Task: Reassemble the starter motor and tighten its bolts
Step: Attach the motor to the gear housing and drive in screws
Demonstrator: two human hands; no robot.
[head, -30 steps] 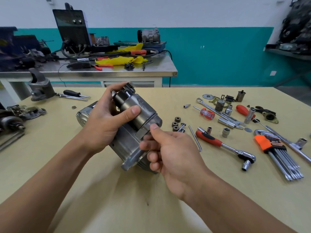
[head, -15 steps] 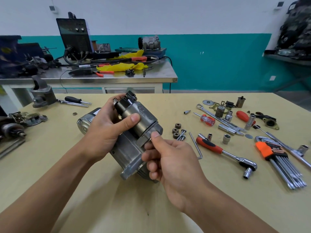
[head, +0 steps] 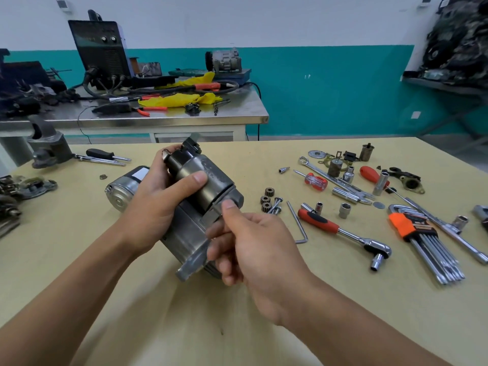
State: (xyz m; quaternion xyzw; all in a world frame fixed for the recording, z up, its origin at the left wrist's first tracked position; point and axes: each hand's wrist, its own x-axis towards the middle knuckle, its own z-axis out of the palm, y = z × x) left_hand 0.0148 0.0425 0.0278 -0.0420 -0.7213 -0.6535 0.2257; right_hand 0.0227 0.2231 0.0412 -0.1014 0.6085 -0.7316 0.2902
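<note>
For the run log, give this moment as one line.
left hand: grips starter motor | right hand: pinches its housing edge | ratchet: on table

There are two hands: left hand (head: 155,207), right hand (head: 253,247). One starter motor (head: 211,178). Three little gears (head: 266,199) at its 3 o'clock. One ratchet (head: 343,231). Two tables: yellow table (head: 79,260), steel table (head: 237,116) at 12 o'clock.

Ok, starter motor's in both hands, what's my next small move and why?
Probably hold the starter motor with the left hand and reach the right hand for the bolts beside the gears: the parts look seated, and those bolts lie loose.
</note>
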